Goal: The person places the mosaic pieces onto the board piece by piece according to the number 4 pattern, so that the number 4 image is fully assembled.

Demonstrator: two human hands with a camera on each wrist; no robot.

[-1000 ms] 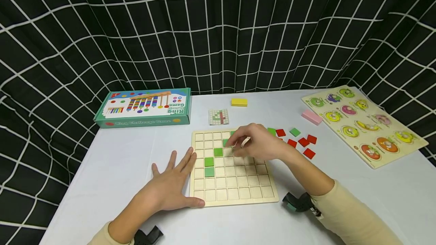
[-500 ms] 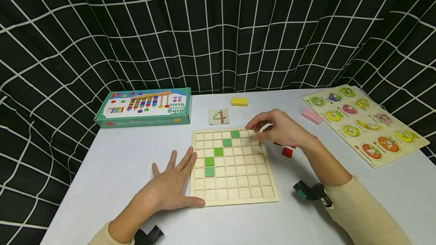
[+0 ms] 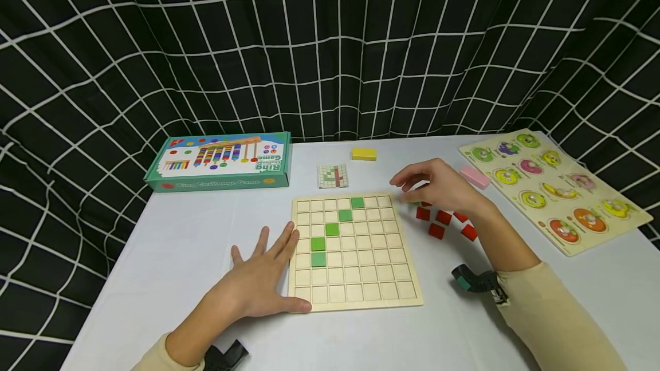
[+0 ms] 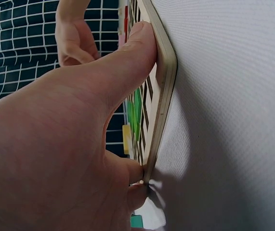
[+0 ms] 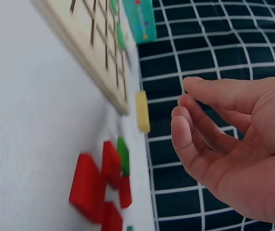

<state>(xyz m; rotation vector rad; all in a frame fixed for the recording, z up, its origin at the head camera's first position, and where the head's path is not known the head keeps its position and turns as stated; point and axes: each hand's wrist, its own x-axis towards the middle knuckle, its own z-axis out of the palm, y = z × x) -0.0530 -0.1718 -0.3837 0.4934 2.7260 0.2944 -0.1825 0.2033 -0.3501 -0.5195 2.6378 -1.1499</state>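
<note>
My left hand [image 3: 263, 279] lies spread at the left side of a pale wooden grid board [image 3: 361, 276]. Its thumb rests on the near left corner, and its fingertips touch the left edge. Several green square tiles [image 3: 332, 229] sit in the board's cells, stepping up diagonally to the right. Beyond the board's right edge, my right hand [image 3: 446, 188] hovers over loose tiles, fingers loosely bent. The right wrist view shows nothing between that thumb and fingers. Just below them lie red tiles [image 3: 436, 231] and a green tile [image 5: 123, 155], partly hidden by the hand in the head view.
A small pattern card [image 3: 333, 176] lies behind the board, with a yellow block [image 3: 364, 154] near it. At the back left is a green game box [image 3: 222, 184]. To the right are a pink block [image 3: 474, 177] and a fruit puzzle board [image 3: 557, 193].
My right hand has moved from over the board, near the upper green tiles, rightward to the loose tiles. The topmost green tiles now show fully. My left hand has stayed put.
</note>
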